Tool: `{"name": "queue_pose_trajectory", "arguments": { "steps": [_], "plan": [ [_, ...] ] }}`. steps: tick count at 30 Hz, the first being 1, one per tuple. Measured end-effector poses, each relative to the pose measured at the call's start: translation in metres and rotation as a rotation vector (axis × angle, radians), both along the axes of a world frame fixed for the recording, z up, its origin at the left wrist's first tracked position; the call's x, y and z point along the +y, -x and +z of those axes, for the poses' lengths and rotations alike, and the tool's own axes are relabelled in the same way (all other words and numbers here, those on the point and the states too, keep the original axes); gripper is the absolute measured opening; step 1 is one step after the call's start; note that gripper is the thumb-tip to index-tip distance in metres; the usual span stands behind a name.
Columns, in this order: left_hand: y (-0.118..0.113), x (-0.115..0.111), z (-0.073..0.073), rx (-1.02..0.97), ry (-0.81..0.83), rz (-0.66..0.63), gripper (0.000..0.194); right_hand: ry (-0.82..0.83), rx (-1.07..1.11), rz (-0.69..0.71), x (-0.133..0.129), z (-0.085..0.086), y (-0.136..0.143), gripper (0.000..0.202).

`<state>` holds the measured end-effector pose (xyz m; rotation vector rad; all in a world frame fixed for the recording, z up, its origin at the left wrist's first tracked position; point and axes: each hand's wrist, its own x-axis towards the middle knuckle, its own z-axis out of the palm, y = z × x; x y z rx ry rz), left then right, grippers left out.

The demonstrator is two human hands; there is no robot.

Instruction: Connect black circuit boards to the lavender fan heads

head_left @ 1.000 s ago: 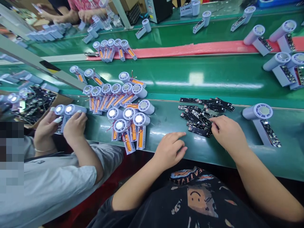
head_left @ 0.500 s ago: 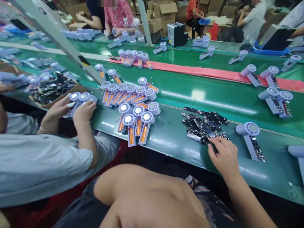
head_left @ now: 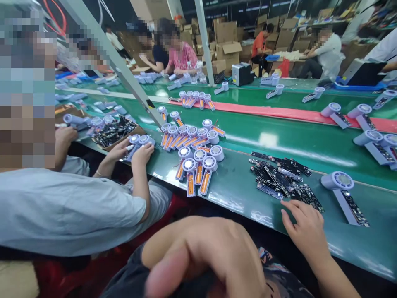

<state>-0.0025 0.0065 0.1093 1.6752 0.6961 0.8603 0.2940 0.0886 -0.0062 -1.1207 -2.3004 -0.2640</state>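
My right hand point(head_left: 305, 225) rests at the table's near edge, palm down. Its fingers are apart, with the index fingertip at the near edge of a pile of narrow black circuit boards point(head_left: 276, 176); nothing shows in its grasp. Close to the camera, my left hand point(head_left: 211, 248) looms large and blurred at the bottom. Its thumb points to the lower left, while the other fingers are mostly hidden or cut off. Right of the pile lies a lilac handheld fan body point(head_left: 338, 181) with a board along its handle.
Several fan bodies with orange-filled handles point(head_left: 198, 165) are grouped left of the pile. Beside me a co-worker's hands point(head_left: 142, 155) hold fan parts near a box of black parts point(head_left: 114, 130). A green belt point(head_left: 248, 132) with a red strip point(head_left: 263, 109) runs behind; a metal post point(head_left: 124, 74) slants across.
The view has tilted up. My right hand has drawn back from the boards, with its fingers more apart. My left hand has turned, so its thumb now shows.
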Motion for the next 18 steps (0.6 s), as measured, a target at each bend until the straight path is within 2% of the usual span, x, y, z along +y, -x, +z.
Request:
{"name": "queue_pose_trajectory", "arguments": {
  "steps": [2, 3, 5, 7, 9, 11, 14, 16, 18],
  "plan": [
    [-0.002, 0.013, 0.008, -0.010, -0.087, -0.106, 0.074, 0.011, -0.015, -0.023, -0.004, -0.004, -0.002, 0.020],
    [-0.003, 0.018, 0.008, 0.022, -0.124, -0.082, 0.068, 0.026, -0.019, -0.063, -0.006, -0.006, -0.003, 0.022],
    [-0.006, 0.025, 0.000, 0.181, -0.163, 0.131, 0.050, 0.064, -0.028, -0.187, -0.008, -0.010, -0.005, 0.027],
    [-0.009, 0.028, -0.018, 0.420, -0.195, 0.348, 0.029, 0.109, -0.049, -0.334, -0.007, -0.016, -0.008, 0.036],
    [-0.010, 0.031, -0.035, 0.584, -0.231, 0.404, 0.017, 0.157, -0.081, -0.430, -0.004, -0.023, -0.011, 0.047],
    [-0.008, 0.037, -0.041, 0.636, -0.276, 0.405, 0.020, 0.212, -0.102, -0.456, 0.000, -0.029, -0.013, 0.052],
    [0.000, 0.063, -0.026, 0.716, -0.358, 0.378, 0.024, 0.250, -0.102, -0.441, 0.001, -0.035, -0.013, 0.050],
    [0.010, 0.095, -0.010, 0.900, -0.378, 0.367, 0.027, 0.233, -0.090, -0.444, 0.000, -0.037, -0.011, 0.048],
    [0.020, 0.138, 0.002, 1.125, -0.361, 0.401, 0.029, 0.205, -0.074, -0.451, -0.002, -0.037, -0.008, 0.048]
  ]
}}
